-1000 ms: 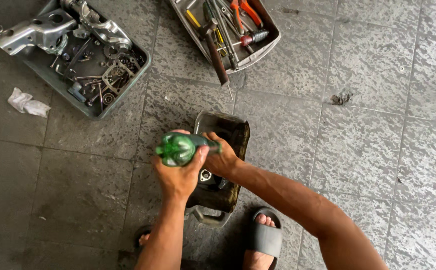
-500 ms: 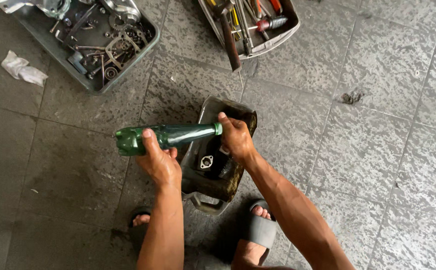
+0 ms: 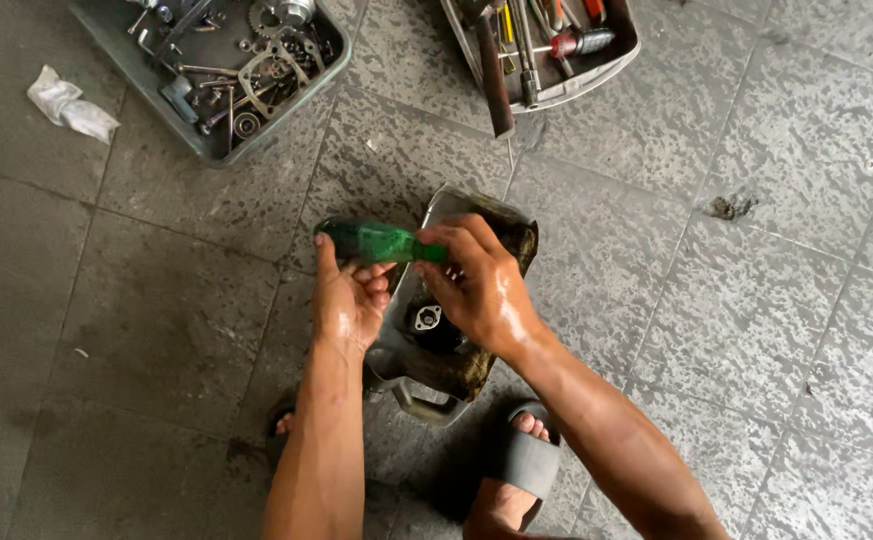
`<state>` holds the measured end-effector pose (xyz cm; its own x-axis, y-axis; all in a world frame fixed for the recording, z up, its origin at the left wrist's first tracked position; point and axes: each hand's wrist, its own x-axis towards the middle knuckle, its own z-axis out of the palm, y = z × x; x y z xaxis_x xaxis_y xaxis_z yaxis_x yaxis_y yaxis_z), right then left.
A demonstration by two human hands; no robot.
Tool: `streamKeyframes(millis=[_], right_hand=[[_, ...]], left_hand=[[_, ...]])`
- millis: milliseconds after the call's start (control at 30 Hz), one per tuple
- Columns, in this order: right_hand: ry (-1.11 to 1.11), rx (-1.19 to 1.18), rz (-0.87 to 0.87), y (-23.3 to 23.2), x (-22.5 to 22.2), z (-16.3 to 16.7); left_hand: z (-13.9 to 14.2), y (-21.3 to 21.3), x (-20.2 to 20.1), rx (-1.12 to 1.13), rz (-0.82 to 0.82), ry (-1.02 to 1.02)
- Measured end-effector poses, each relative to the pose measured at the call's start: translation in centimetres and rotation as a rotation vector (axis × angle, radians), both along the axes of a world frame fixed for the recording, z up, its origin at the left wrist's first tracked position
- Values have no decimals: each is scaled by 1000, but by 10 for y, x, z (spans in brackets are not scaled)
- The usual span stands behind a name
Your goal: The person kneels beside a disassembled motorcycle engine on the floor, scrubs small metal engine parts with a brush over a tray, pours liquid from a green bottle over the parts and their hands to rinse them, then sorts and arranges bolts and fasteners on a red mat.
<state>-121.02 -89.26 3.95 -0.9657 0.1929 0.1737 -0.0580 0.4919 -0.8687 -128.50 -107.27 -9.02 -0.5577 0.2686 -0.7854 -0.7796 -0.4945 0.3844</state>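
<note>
Here, a green glass bottle (image 3: pixel 377 241) sits just left of the frame's centre, held in both hands above a dirty metal pan (image 3: pixel 457 300) on the grey tiled floor (image 3: pixel 757 300). The bottle is dark, translucent green with a shine along its side, and its body narrows toward the right. Its long axis runs nearly level across the picture, tilted slightly down to the right: the wide base points to the left of the frame, the neck to the right.

The left hand (image 3: pixel 349 300) cups the bottle's body from below, thumb up along the near side and fingers curled loosely round it. The right hand (image 3: pixel 477 285) is closed over the neck end, fingers wrapped round it, so the mouth and any cap are hidden. Whether that hand grips the neck or a cap cannot be told.

The pan's middle is largely covered by the hands; a small metal part (image 3: pixel 427 318) shows in it below the bottle. A grey sandal (image 3: pixel 529 462) is at the lower middle. At the upper left a tray of metal parts (image 3: pixel 227 60), and at the upper middle a tray of tools (image 3: pixel 547 50), are both cut off by the top edge. A crumpled white rag (image 3: pixel 69 104) lies at far upper left.
</note>
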Motion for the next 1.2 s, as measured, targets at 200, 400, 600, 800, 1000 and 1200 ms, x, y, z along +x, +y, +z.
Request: streamKeyframes(millis=[200,400,600,800,1000,1200], right_hand=[[48,223,156,-6,-53,-13],[57,256,224,-4,-75,-21],[86,269,279,-7,-83,-28],[-77,12,218,9,-88,-63],[-727,-1060,-156,9,-98,-115],[-997,-1457,-259,-26,-94,-138]], left_hand=[[16,24,74,-830,-757,755],[-9,52,103,-1365,-1232,919],[-48,44,97,-1347,-1242,909],[-43,12,92,-154,-515,407],[-13,-2,93,123,-237,243],[-11,-14,93,62,-264,248]])
